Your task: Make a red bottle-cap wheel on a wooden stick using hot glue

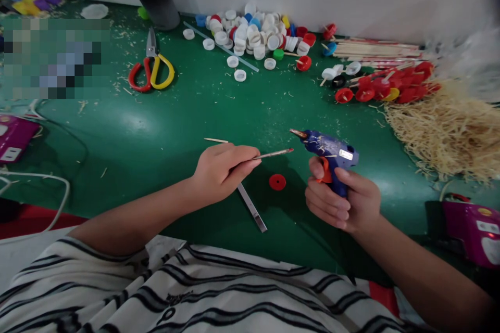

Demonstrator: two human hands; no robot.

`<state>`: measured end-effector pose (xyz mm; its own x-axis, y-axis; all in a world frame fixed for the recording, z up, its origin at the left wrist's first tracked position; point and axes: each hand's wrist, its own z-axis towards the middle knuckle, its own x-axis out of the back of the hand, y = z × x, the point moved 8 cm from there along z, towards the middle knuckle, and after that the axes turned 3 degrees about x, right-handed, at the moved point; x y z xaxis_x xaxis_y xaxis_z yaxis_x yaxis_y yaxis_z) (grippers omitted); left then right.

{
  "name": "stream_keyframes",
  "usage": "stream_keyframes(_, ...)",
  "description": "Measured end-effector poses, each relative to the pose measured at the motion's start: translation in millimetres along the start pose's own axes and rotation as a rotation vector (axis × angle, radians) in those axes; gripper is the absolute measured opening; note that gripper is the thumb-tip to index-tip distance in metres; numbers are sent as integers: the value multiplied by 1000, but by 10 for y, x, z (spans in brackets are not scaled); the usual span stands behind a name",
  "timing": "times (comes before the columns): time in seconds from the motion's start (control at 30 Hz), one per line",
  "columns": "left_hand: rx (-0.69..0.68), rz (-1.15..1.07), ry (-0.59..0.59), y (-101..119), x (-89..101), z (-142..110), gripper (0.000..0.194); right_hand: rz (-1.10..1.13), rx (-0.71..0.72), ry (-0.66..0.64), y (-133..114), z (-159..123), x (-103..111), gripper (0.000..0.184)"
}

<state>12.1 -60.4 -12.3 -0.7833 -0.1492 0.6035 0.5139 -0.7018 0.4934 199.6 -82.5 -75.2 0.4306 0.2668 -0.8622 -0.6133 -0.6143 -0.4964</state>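
Note:
My left hand (221, 169) is closed in a pinch on a thin wooden stick (273, 154) that points right, its tip close to the nozzle of a blue glue gun (328, 146). My right hand (339, 197) grips the glue gun's handle, a finger on the orange trigger, nozzle aimed left toward the stick's tip. A red bottle cap (277, 182) lies on the green table (187, 109) just below the stick, between both hands. A clear glue stick (252, 208) lies beside my left hand.
Red-and-yellow scissors (151, 70) lie at the back left. A heap of bottle caps (253, 34) sits at the back centre. Red caps on sticks (390, 88), bundled sticks (375, 51) and wood shavings (445, 130) fill the right. Purple devices (472, 229) flank both sides.

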Motion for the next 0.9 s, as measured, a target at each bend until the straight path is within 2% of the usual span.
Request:
stream_keyframes(0.23, -1, 49, 3, -37, -20, 7, 15, 1, -60, 5, 79, -4, 0, 33)
stream_keyframes(0.5, 163, -18, -24, -150, -13, 13, 23, 0, -79, 12, 100, -25, -3, 32)
stream_keyframes(0.7, 203, -75, -27, -182, -27, 8, 21, 38, -73, -13, 92, -27, -28, 33)
stream_keyframes(0.9, 342, -79, 71, -339, 52, 12, 22, 36, -54, -26, 72, -21, -33, 32)
